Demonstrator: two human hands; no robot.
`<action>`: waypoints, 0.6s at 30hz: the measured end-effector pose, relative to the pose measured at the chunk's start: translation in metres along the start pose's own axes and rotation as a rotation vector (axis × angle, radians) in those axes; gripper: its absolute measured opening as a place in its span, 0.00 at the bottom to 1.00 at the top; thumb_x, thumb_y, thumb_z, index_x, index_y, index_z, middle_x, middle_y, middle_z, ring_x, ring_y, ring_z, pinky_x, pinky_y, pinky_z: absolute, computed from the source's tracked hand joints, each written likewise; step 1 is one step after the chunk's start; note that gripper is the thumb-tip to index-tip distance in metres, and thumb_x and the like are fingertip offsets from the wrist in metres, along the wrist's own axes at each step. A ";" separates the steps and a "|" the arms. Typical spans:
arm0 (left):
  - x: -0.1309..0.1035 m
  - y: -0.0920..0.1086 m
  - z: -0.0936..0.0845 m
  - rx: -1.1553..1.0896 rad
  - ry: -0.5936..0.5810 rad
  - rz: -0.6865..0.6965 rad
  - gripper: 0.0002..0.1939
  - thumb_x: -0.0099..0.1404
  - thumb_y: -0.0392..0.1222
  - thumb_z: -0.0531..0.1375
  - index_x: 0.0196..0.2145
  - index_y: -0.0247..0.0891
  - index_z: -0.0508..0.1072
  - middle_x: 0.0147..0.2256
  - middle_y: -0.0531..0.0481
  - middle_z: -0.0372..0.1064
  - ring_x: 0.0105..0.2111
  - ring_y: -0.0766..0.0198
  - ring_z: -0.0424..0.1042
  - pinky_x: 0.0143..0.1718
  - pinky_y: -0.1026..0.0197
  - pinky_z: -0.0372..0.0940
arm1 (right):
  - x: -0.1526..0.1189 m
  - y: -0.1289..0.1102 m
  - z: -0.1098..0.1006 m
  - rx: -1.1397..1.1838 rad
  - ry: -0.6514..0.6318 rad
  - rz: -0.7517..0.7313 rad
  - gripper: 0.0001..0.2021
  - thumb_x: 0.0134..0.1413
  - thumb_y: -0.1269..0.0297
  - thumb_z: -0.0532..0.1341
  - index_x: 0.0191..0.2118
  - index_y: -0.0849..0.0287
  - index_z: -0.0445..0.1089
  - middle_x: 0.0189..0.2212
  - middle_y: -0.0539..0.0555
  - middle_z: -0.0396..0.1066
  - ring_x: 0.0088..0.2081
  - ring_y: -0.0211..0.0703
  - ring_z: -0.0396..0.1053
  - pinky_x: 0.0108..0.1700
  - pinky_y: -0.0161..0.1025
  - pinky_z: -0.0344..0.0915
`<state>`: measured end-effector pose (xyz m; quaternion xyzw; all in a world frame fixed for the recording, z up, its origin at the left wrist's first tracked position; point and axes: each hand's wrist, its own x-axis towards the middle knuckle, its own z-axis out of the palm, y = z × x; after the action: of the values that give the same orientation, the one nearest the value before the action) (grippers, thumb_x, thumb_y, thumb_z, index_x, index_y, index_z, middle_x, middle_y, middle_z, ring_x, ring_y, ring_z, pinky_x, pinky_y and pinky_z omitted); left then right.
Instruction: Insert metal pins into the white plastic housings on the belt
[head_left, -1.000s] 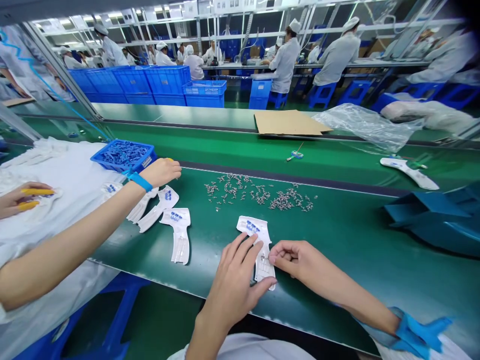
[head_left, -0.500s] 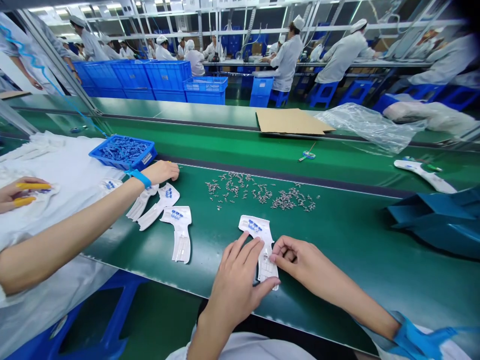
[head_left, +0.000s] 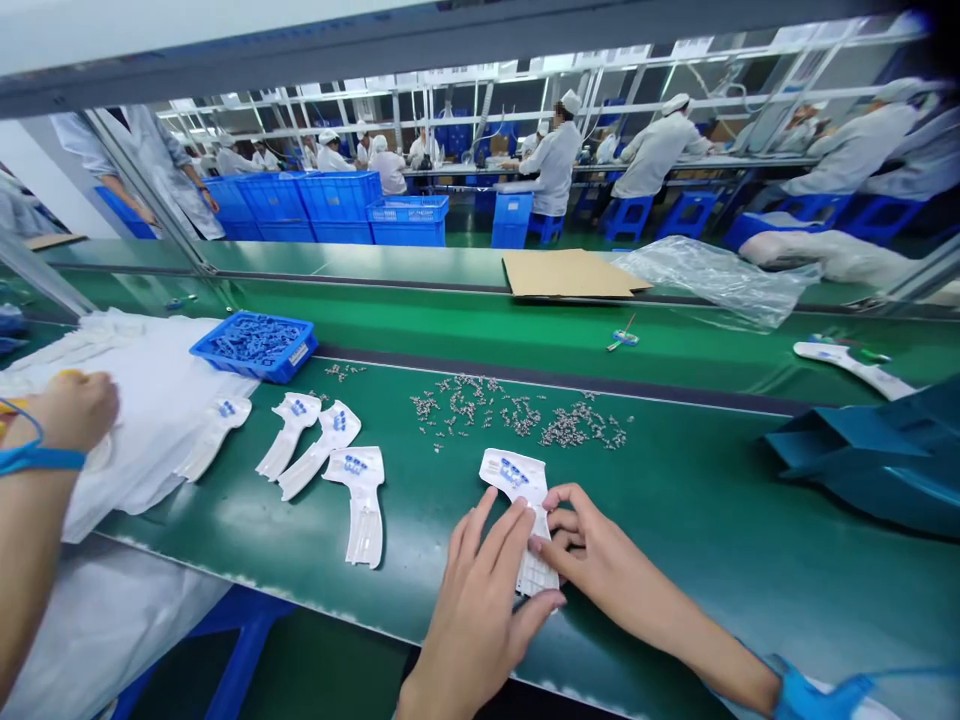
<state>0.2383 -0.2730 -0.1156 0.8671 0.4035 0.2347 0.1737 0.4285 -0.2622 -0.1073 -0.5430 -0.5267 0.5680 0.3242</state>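
No text can be read.
Markings on the small white label (head_left: pixel 298 355) of the blue rectangular plastic tray (head_left: pixel 280 371) are too small to be deciphered.

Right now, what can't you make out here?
All in the head view:
- Lower part of the white shell: partly covered by the left hand and right hand.
- Anything between the right fingertips: hidden by the fingers.
- Small metal parts: too small to count.
- Co-worker's hand: blurred.
- Teal bin: cut off by the right edge.
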 end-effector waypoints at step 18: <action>-0.065 -0.083 -0.011 0.414 0.381 -0.116 0.16 0.69 0.41 0.55 0.53 0.48 0.71 0.58 0.49 0.68 0.59 0.48 0.66 0.49 0.47 0.71 | 0.167 -0.045 -0.138 -0.615 0.529 -0.141 0.16 0.63 0.69 0.57 0.54 0.69 0.68 0.50 0.71 0.71 0.51 0.60 0.71 0.53 0.49 0.65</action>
<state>0.1438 -0.2718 -0.1643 0.8000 0.5170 0.2956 -0.0727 0.5183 -0.0601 -0.0904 -0.7046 -0.6063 0.2012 0.3091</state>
